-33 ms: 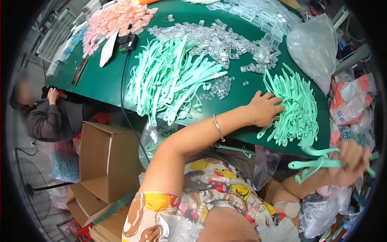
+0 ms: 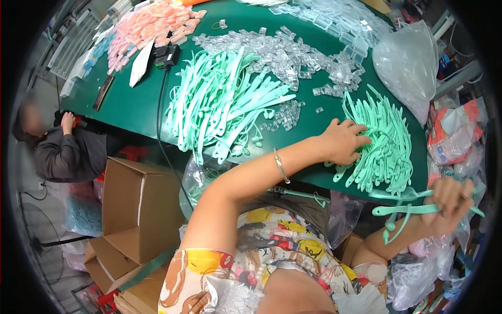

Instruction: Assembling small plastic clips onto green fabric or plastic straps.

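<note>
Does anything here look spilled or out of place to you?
One loose green strap sits off the table, below its near edge, apart from the left green pile and the right green pile that the left hand touches. A single clear piece also lies away from the clear heap. Both look like strays; I see no damage.

One head-worn fisheye looks down at the green table (image 2: 137, 111) nearby.

An open cardboard box (image 2: 121, 201) stands beside a green table (image 2: 135, 107) bearing a phone (image 2: 103, 93).
</note>
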Tool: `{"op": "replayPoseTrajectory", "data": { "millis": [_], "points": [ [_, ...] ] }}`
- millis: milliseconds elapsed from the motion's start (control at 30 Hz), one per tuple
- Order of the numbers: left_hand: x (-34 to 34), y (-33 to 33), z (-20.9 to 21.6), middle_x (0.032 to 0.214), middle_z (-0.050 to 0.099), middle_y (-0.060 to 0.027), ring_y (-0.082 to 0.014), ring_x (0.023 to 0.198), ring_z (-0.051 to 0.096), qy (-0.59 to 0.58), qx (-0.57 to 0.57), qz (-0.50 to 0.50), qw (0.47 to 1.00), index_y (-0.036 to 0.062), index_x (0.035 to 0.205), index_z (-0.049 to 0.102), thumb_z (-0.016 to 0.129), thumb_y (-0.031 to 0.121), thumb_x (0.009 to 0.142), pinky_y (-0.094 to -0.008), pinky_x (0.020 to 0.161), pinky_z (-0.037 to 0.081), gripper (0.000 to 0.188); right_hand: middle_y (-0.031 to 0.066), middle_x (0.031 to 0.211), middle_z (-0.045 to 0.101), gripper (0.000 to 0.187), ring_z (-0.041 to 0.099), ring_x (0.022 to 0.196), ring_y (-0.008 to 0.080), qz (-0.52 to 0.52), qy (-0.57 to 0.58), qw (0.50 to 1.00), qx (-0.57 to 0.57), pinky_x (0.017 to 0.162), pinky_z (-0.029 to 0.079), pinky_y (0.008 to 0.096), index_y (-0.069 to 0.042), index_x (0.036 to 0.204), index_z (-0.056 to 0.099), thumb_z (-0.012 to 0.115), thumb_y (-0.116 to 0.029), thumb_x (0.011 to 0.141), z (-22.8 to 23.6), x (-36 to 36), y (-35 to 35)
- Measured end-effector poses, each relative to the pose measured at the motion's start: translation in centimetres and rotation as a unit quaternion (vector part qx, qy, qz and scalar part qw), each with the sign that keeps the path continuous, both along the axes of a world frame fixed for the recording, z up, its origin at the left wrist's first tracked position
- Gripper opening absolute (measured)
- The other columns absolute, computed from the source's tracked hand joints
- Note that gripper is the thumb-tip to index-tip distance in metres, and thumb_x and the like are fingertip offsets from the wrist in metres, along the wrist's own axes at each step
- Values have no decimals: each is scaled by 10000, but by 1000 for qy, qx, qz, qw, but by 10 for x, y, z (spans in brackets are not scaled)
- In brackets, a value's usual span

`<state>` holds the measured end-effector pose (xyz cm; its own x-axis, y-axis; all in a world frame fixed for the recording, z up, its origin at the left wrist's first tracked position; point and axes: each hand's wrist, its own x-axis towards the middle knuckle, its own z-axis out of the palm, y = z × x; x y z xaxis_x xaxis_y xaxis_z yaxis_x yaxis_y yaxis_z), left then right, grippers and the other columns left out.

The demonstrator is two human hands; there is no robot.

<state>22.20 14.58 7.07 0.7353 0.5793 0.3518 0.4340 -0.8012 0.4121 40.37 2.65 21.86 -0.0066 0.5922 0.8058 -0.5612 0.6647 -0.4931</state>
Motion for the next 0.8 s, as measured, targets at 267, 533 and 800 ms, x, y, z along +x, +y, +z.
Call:
{"op": "replayPoseTrajectory", "data": {
  "millis": [267,533,800],
  "points": [
    [-185,165,36,1009,601,-134,-313,960,543,-228,153,317,908,81,945,629,654,252,711,-414,815,434,291,-51,458,286,239,246,403,47,-65,-5,927,-370,383,196,199,-33,926,473,357,-240,963,-104,28,21],
    [-318,276,-27,1388,328,-124,-365,1252,304,26,-123,588,799,268,1292,436,416,616,766,-456,1024,253,631,-48,461,264,267,230,394,52,-142,33,883,-447,373,198,213,-14,947,533,375,-229,959,-155,33,27],
    [-253,272,-8,1369,379,-30,-331,1256,289,82,-144,385,908,340,1251,482,426,684,733,-455,1034,224,624,-40,463,267,248,228,396,59,-150,41,870,-467,382,206,220,-9,942,516,368,-207,959,-151,28,35]
  ]
}}
